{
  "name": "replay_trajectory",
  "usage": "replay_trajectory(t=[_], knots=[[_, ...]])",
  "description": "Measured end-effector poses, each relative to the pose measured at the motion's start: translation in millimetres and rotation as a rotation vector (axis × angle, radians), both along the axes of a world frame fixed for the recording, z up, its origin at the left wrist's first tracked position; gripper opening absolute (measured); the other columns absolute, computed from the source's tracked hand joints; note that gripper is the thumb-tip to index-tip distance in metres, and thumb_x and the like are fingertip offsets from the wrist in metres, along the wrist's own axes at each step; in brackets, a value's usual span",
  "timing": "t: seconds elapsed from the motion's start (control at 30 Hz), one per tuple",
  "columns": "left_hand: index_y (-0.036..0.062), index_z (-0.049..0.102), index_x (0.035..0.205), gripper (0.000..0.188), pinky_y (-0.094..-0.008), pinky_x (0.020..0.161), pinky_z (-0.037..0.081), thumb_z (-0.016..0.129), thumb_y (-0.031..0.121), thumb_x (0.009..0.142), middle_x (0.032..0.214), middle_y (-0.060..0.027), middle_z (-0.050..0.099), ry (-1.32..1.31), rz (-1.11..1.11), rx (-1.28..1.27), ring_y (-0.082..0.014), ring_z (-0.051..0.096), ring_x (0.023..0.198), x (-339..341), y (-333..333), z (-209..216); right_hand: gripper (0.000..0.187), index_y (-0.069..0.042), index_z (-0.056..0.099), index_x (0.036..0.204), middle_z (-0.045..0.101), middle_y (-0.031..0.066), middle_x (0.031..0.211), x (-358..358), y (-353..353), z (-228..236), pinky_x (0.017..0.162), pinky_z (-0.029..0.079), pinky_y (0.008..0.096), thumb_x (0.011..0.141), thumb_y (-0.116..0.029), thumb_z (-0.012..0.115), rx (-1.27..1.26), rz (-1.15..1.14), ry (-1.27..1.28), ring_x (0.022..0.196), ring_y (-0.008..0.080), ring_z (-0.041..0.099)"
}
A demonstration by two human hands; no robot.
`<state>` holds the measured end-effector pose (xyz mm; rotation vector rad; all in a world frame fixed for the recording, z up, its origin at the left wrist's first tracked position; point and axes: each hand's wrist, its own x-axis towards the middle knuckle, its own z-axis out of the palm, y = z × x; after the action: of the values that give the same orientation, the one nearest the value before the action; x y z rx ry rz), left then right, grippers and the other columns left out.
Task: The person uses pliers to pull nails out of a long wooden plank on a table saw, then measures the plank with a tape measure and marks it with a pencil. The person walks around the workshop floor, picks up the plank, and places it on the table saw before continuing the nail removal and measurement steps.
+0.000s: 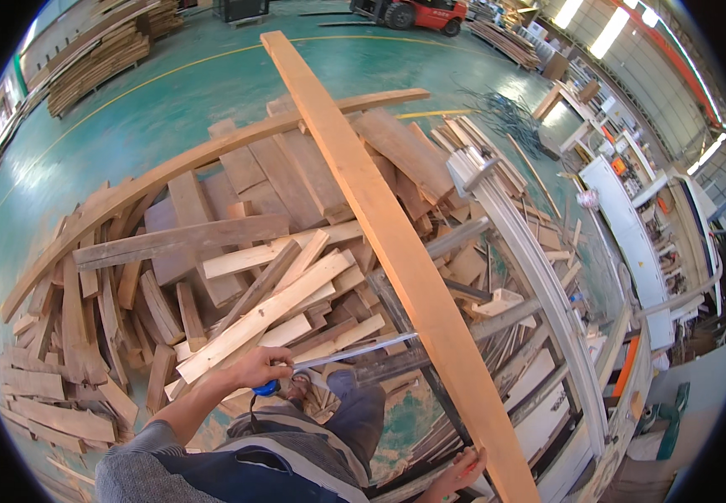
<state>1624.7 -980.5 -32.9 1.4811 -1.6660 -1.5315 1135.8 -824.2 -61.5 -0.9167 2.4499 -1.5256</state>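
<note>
tape point(354, 350) drawn out from the blue tape measure point(266, 387) gripped in left hand point(258, 366) toward the long plank point(388, 243) — right hand point(461, 472) clasps its near end; measuring underway, unfinished.

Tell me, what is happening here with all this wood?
A person stands over a big heap of rough wooden offcuts. Their left hand holds a blue tape measure, its thin metal blade pulled out toward a long pale wooden plank. Their right hand rests on the plank's near end, beside a grey metal frame.
</note>
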Motion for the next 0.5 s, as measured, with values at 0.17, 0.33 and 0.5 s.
replay_trajectory(t=[0.17, 0.33, 0.5], knots=[[0.0007, 0.071, 0.101, 0.021, -0.0293, 0.070, 0.048, 0.070, 0.019, 0.091, 0.082, -0.0066, 0.068, 0.086, -0.007, 0.068, -0.0120, 0.060, 0.076, -38, 7, 12, 0.039, 0.006, 0.053, 0.135, 0.066, 0.0177, 0.106, 27, 31, 13, 0.073, 0.055, 0.0322, 0.109, -0.022, 0.051, 0.048, 0.059, 0.161, 0.086, 0.0223, 0.065], [-0.0027, 0.073, 0.096, 0.023, -0.0260, 0.065, 0.046, 0.066, 0.019, 0.097, 0.077, -0.0013, 0.066, 0.251, 0.042, 0.181, -0.0074, 0.056, 0.074, -98, 33, 0, 0.032, 0.006, 0.055, 0.129, 0.068, 0.0111, 0.096, 54, 28, 14, 0.068, 0.052, 0.0257, 0.103, -0.013, 0.053, -0.049, 0.094, -0.332, 0.073, 0.0139, 0.062], [0.0006, 0.074, 0.097, 0.027, -0.0239, 0.066, 0.047, 0.062, 0.024, 0.102, 0.083, 0.0012, 0.069, 0.282, -0.012, 0.355, -0.0064, 0.058, 0.072, -182, 76, 12, 0.037, 0.005, 0.053, 0.134, 0.070, 0.0149, 0.106, 98, 26, 21, 0.073, 0.057, 0.0313, 0.103, -0.015, 0.055, -0.035, 0.413, -0.733, 0.081, 0.0169, 0.067]])
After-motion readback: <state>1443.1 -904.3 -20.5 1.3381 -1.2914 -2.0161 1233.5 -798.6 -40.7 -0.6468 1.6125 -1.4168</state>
